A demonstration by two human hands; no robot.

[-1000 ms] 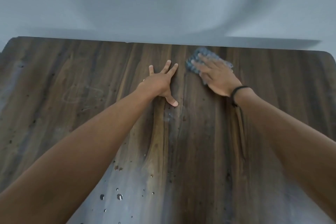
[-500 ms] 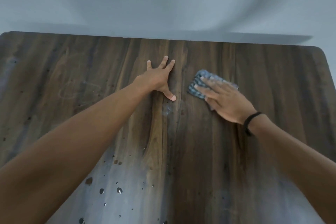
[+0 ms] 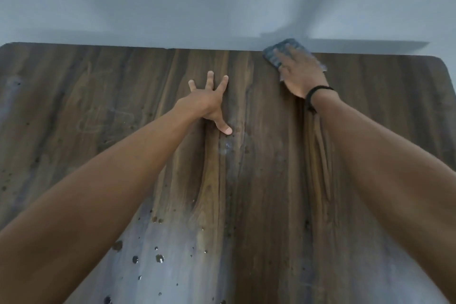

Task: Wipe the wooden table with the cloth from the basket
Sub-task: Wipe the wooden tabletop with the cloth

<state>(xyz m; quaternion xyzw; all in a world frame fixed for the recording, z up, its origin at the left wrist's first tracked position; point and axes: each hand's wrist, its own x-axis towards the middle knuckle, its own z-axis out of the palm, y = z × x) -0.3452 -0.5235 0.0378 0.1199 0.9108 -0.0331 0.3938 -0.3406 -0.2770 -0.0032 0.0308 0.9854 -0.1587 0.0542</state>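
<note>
Water droplets [image 3: 158,258] dot the wooden table [image 3: 271,205] at lower centre. At mid-frame my left hand [image 3: 209,103] lies flat, fingers spread apart. Upper right of centre, my right hand [image 3: 299,74], fingers straight, presses the blue-grey cloth [image 3: 276,53] flat. The cloth's corner overlaps the table's far edge. Wood extends right to the rounded corner.

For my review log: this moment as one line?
phase: wiping | right hand pressing cloth at table far edge | left hand spread on table | drops near front

The dark wooden table [image 3: 98,76] is dotted with water droplets [image 3: 159,258] near its front edge; a blue-grey cloth [image 3: 271,56] is spread at its far edge.
</note>
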